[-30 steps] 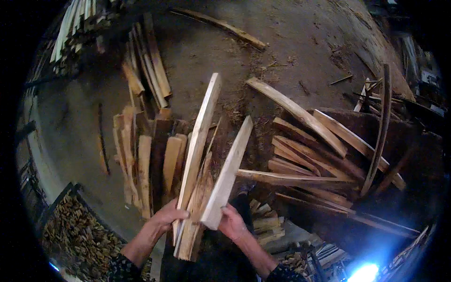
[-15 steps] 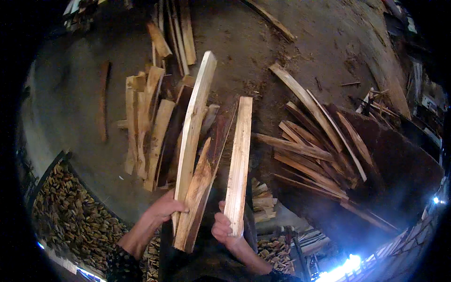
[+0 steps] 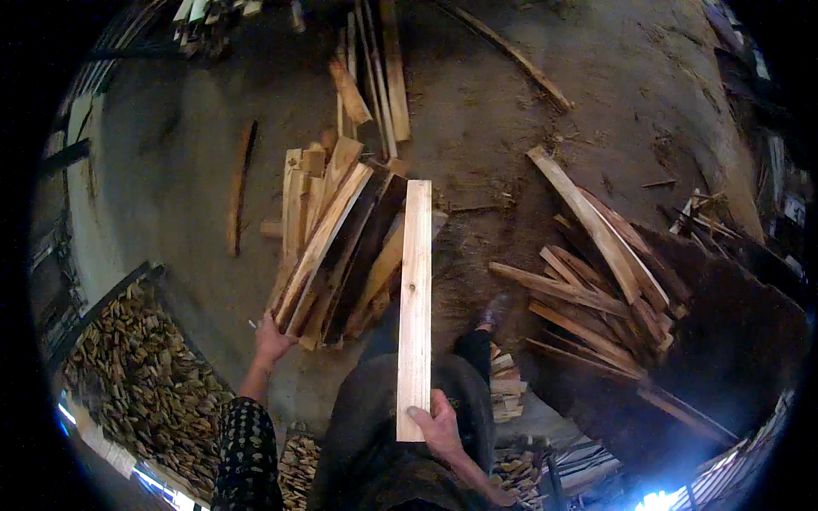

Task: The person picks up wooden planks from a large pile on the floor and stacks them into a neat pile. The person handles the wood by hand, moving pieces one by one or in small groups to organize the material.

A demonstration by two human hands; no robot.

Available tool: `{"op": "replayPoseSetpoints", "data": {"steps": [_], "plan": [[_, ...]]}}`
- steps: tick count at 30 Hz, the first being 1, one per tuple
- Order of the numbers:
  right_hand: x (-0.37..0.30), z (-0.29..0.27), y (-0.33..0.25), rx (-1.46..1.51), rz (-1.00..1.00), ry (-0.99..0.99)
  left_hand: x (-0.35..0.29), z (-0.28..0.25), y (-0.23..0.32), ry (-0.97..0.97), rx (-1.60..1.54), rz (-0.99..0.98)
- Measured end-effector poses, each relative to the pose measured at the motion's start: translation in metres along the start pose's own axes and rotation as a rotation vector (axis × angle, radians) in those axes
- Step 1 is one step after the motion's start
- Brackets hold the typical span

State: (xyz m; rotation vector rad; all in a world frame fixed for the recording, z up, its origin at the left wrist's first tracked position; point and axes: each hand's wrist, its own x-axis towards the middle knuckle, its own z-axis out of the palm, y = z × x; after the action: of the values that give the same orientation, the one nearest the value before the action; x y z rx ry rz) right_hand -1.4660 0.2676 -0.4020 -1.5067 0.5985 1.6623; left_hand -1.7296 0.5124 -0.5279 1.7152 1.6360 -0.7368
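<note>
My right hand (image 3: 441,426) is closed round the lower end of a long pale board (image 3: 415,298), thumb on its face. The board stands lengthwise before my body, with a small dark knot midway. Farther left, my left hand (image 3: 273,341) grips the lower end of a bark-edged wood slat (image 3: 328,237) on the left pile; its fingers are partly hidden. Beside that slat lie pale split pieces (image 3: 294,200) and dark-faced slabs (image 3: 372,247), roughly side by side.
A loose heap of slats (image 3: 596,298) lies on the right by a dark sheet (image 3: 733,315). Small wood chunks fill a bin (image 3: 145,375) at lower left. Long strips (image 3: 394,77) lie beyond the left pile, and a single stick (image 3: 242,187) lies left of it. My shoe (image 3: 496,310) shows.
My left hand has gone from holding several slats before me to the left pile, lower and farther left. The board in my right hand now stands more upright and nearer the middle. The view has shifted.
</note>
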Motion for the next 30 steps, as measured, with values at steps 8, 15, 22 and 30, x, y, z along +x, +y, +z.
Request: {"op": "replayPoseSetpoints", "data": {"steps": [8,15,22,30], "plan": [[0.009,-0.031,-0.022,0.593,-0.033,-0.112,-0.026,0.002,0.158,-0.223,-0.390,0.244],[-0.025,-0.080,-0.045,0.711,-0.290,-0.208,-0.089,0.027,0.248,-0.538,-0.577,0.137],[-0.114,-0.143,-0.010,1.424,-0.473,-1.031,-0.192,0.050,0.329,-0.694,-0.443,0.238],[-0.131,-0.131,0.052,1.630,-0.562,-1.171,-0.272,0.089,0.413,-1.104,-0.664,0.307]]}}
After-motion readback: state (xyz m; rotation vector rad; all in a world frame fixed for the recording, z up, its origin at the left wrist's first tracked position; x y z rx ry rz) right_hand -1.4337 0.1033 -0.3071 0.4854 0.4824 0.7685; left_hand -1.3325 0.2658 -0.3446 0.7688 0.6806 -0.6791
